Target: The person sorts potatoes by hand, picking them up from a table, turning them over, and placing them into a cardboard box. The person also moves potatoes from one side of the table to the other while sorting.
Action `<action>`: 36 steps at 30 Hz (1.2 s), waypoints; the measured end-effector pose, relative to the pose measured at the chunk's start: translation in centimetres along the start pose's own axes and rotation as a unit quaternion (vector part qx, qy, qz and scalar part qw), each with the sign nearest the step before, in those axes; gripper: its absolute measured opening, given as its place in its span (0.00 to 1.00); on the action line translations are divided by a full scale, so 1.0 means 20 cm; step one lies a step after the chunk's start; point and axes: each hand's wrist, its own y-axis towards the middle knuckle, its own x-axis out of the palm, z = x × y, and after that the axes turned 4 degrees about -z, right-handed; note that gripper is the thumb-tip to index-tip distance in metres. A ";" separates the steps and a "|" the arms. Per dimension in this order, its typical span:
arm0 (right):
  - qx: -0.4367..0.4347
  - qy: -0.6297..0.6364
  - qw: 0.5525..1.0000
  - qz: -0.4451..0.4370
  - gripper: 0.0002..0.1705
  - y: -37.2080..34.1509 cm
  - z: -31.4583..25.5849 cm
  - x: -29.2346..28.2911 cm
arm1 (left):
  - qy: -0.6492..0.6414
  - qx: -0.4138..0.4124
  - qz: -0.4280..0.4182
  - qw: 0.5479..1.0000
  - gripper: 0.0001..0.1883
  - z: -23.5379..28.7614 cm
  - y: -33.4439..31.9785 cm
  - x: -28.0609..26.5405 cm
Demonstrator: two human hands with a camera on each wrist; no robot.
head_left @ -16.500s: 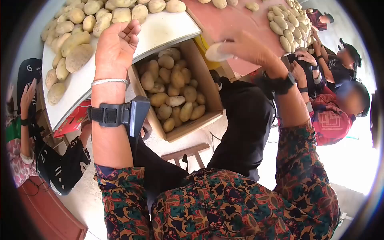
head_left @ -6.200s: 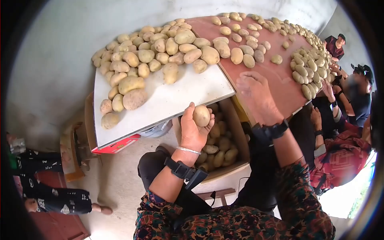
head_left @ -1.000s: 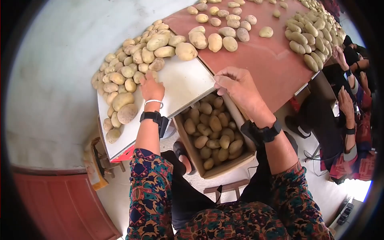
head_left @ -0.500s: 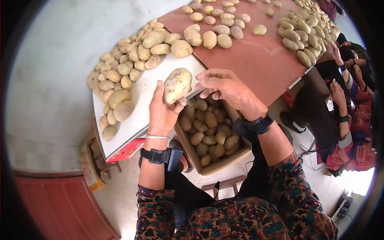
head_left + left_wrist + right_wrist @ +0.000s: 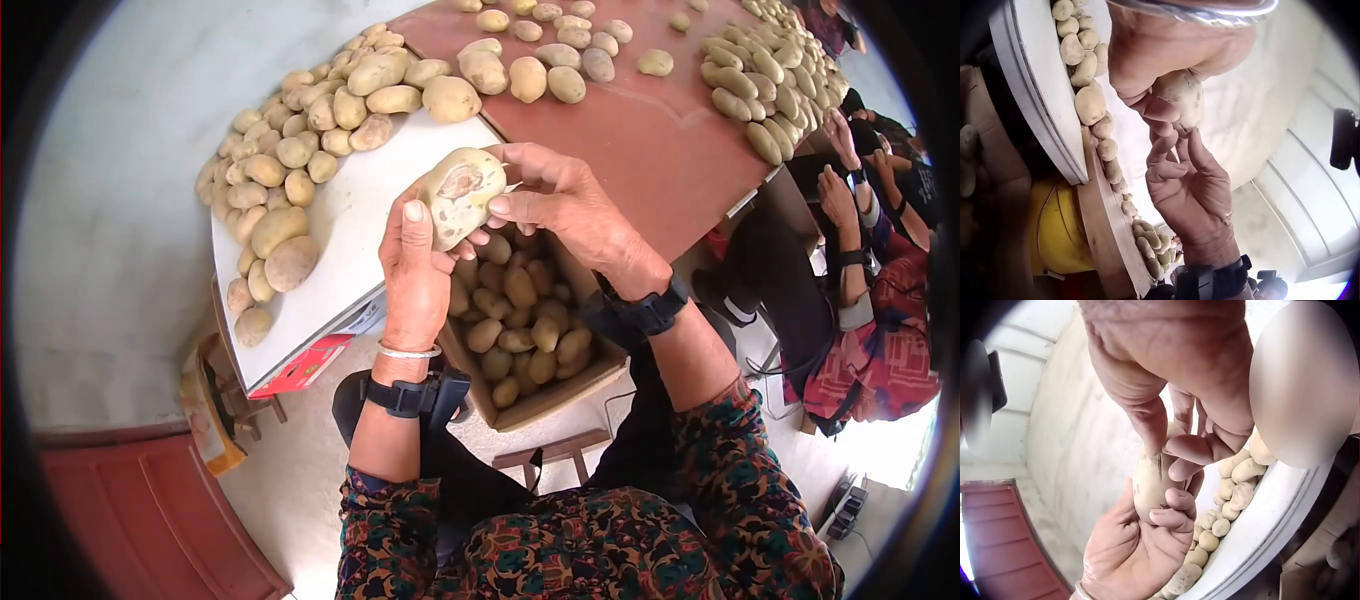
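A large potato (image 5: pixel 462 195) with brown, scabby patches is held up between both hands, above the front edge of the white tabletop (image 5: pixel 350 225). My left hand (image 5: pixel 418 270) grips it from the left, thumb along its near side and fingers beneath. From the right, my right hand (image 5: pixel 575 205) pinches its end between thumb and fingers. In the left wrist view the potato (image 5: pixel 1179 100) is partly hidden by the left fingers. The right wrist view shows the potato (image 5: pixel 1154 481) resting in the left palm, with right fingertips at its upper end.
Below the hands stands a cardboard box (image 5: pixel 530 408) of potatoes. A potato pile (image 5: pixel 290 150) covers the white tabletop's back left. More potatoes lie on the red tabletop (image 5: pixel 640 150), with a heap (image 5: pixel 765 85) at right. Other people (image 5: pixel 860 330) sit at right; a wooden stool (image 5: pixel 555 450) is below.
My left hand took the large potato from near the pile and brought it over the table edge. My right hand, apart from it half a second ago, now pinches its end.
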 end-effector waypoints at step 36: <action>0.110 0.048 0.979 0.167 0.21 -0.04 -0.05 -0.04 | 0.809 -0.090 0.176 0.554 0.25 0.17 0.10 -0.92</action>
